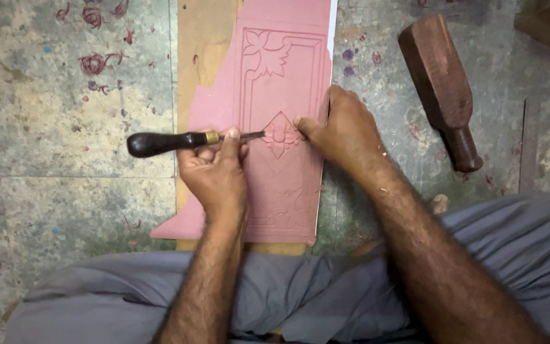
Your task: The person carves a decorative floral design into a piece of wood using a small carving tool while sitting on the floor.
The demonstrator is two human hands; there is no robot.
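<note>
Left of the hands, bare concrete floor (65, 127) carries red paint marks. The chisel (186, 140) lies level there, its dark handle sticking out to the left and its thin blade pointing right. The left hand (214, 175) is clenched around it, near the brass collar. The blade tip touches a diamond flower cut into the pink panel (284, 83), which lies on a wooden board (202, 44) beneath both hands. The right hand (345, 130) presses flat on the panel's right edge, thumb just beside the blade tip, gripping nothing. Further right, well apart, a wooden mallet (440, 83) lies on the floor.
</note>
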